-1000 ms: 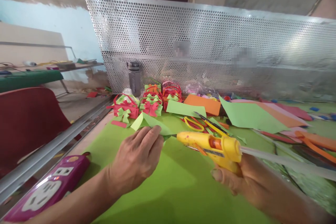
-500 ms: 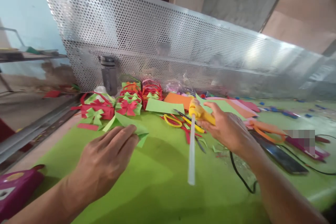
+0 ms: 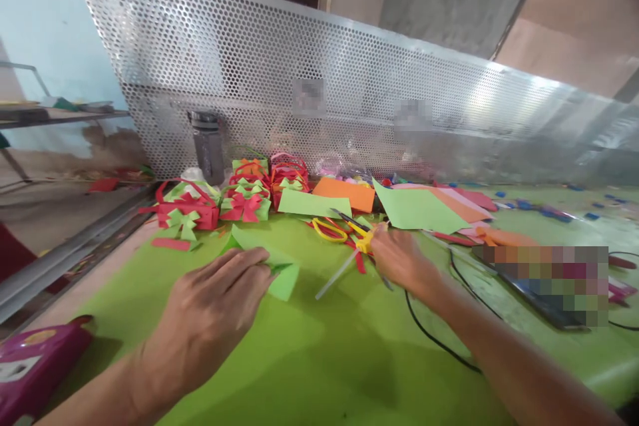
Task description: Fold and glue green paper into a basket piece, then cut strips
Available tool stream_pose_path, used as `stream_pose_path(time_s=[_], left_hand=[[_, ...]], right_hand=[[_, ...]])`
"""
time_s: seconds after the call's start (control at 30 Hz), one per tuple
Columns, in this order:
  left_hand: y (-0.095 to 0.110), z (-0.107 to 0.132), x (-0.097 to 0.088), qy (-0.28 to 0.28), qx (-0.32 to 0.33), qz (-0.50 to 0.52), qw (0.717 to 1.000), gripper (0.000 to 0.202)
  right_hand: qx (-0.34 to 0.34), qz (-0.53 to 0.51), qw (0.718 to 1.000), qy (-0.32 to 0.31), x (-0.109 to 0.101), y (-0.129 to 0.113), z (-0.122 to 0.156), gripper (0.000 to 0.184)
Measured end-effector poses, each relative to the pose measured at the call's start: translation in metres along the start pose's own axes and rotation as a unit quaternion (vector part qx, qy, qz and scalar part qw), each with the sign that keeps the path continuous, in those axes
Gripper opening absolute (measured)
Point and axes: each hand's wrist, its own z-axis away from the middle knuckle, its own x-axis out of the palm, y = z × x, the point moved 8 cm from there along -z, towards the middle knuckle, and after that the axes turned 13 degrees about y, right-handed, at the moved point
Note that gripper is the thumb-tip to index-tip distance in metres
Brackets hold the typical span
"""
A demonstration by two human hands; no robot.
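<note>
Between the closed fingers of my left hand (image 3: 212, 309) is a folded piece of green paper (image 3: 285, 281), its pointed corners sticking out above and to the right. My right hand (image 3: 402, 256) grips a yellow glue gun (image 3: 365, 241), held low over the table. A translucent glue stick (image 3: 335, 275) juts out of the gun toward me and to the left. Yellow-handled scissors (image 3: 329, 231) lie just left of the gun, among red paper scraps. The gun's handle is mostly hidden by my fingers.
Small red and green paper baskets with bows (image 3: 198, 214) stand at the back left, near a grey bottle (image 3: 208, 152). Coloured sheets (image 3: 419, 210) lie behind my right hand. A purple box (image 3: 42, 363) is at left; a black cable (image 3: 435, 346) crosses the right. Perforated metal (image 3: 349, 73) borders the back.
My right hand has lowered the glue gun toward the table, turning it so the glue stick slants left. My left hand has shifted slightly right with the green paper.
</note>
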Motion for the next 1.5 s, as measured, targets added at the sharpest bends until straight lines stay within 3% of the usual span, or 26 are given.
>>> stream_pose_path(time_s=[0.13, 0.27, 0.3, 0.37, 0.43, 0.5, 0.63, 0.8, 0.9, 1.03, 1.2, 1.5], left_hand=[[0.002, -0.005, -0.002, 0.026, -0.057, 0.055, 0.996, 0.012], [0.002, -0.005, 0.001, 0.022, -0.105, 0.095, 0.990, 0.010], [0.003, -0.004, 0.001, 0.021, -0.112, 0.102, 0.988, 0.009], [0.004, -0.002, 0.002, 0.021, -0.119, 0.113, 0.986, 0.009], [0.007, 0.000, 0.003, 0.019, -0.118, 0.121, 0.985, 0.009], [0.010, 0.002, 0.004, 0.011, -0.111, 0.129, 0.985, 0.008], [0.017, 0.002, 0.006, -0.003, -0.097, 0.139, 0.985, 0.006], [0.021, -0.001, 0.006, -0.010, -0.098, 0.147, 0.984, 0.006], [0.020, -0.001, 0.007, -0.015, -0.121, 0.139, 0.983, 0.003], [0.017, 0.003, 0.012, -0.034, -0.168, 0.136, 0.976, 0.018], [0.018, 0.002, 0.013, -0.060, -0.190, 0.172, 0.965, 0.007], [0.022, 0.001, 0.013, -0.089, -0.205, 0.186, 0.957, 0.014]], right_hand=[[-0.005, -0.014, 0.999, 0.029, -0.008, -0.003, 0.000, 0.015], [-0.011, -0.097, 0.990, 0.098, -0.039, -0.023, 0.011, 0.027], [-0.050, -0.218, 0.964, 0.145, -0.053, -0.036, 0.017, 0.031], [-0.090, -0.425, 0.876, 0.209, -0.075, -0.053, 0.031, 0.034], [-0.106, -0.517, 0.814, 0.241, -0.083, -0.063, 0.042, 0.035], [-0.107, -0.550, 0.790, 0.249, -0.081, -0.070, 0.047, 0.029], [-0.112, -0.577, 0.769, 0.253, -0.075, -0.076, 0.049, 0.011], [-0.114, -0.585, 0.759, 0.261, -0.077, -0.077, 0.050, 0.005], [-0.123, -0.575, 0.763, 0.267, -0.079, -0.079, 0.052, 0.007], [-0.131, -0.553, 0.776, 0.272, -0.081, -0.081, 0.054, 0.006], [-0.151, -0.530, 0.782, 0.293, -0.085, -0.084, 0.058, 0.009], [-0.163, -0.513, 0.785, 0.307, -0.089, -0.087, 0.062, 0.008]])
